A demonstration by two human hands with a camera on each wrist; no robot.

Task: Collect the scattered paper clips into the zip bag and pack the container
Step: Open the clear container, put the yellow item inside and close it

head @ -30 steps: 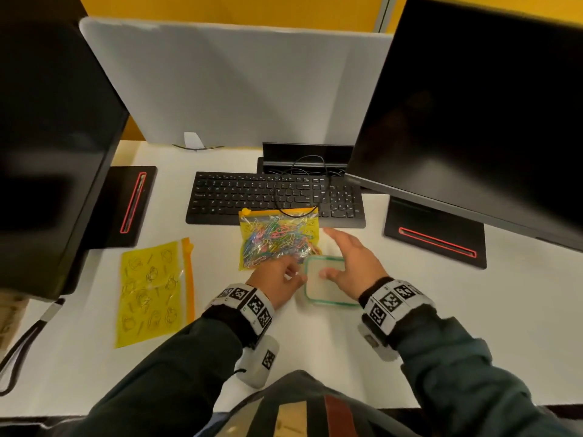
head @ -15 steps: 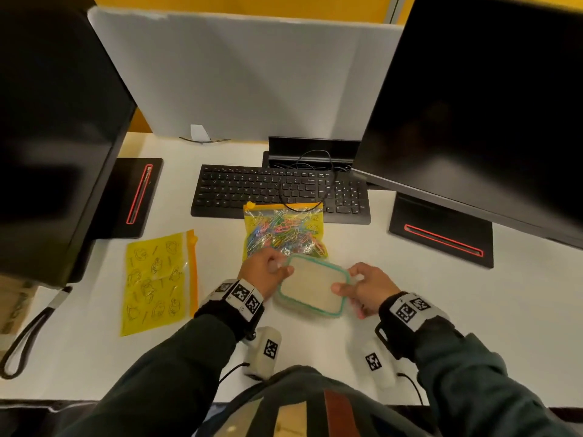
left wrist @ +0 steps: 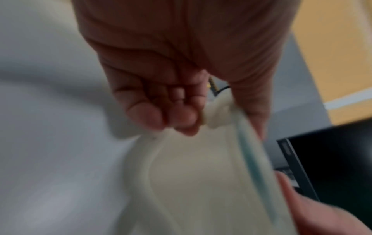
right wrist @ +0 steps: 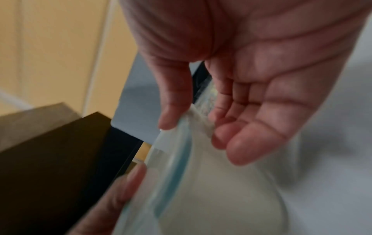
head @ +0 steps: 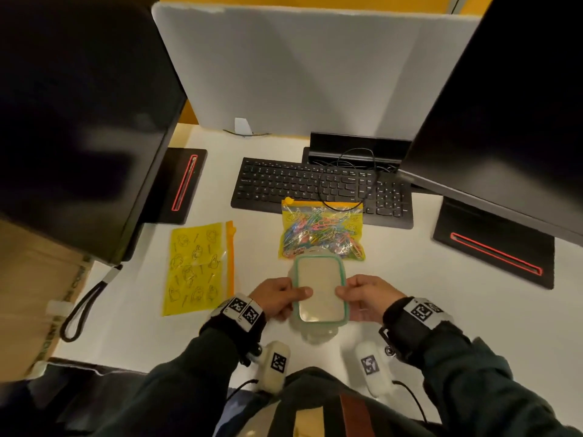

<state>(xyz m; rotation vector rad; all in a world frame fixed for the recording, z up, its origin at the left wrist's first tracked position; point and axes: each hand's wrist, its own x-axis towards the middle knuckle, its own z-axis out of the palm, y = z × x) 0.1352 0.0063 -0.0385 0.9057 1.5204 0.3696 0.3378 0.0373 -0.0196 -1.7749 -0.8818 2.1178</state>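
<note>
A clear container lid [head: 320, 291] with a green seal is held a little above the white desk [head: 410, 294], long side pointing away from me. My left hand [head: 284, 296] pinches its left edge, thumb on top. My right hand [head: 355, 293] pinches the right edge in the same manner. The blurred left wrist view has the left hand [left wrist: 181, 114] curled on a side flap of the lid [left wrist: 201, 174]. Seen from the right wrist, the right hand [right wrist: 201, 127] has its thumb over the lid [right wrist: 211, 190] rim. Just beyond lies a yellow zip bag [head: 321, 231] full of coloured paper clips.
A second, flat yellow zip bag [head: 198, 266] lies to the left. A black keyboard [head: 315, 187] with a looped cable sits behind the filled bag. Large dark monitors [head: 79, 121] [head: 511, 105] overhang both sides, their black bases [head: 492, 250] on the desk.
The lid has come off the desk and turned from crosswise to lengthwise, nearer my body. My right hand went from lying flat on it to pinching its edge; my left hand took the other edge.
</note>
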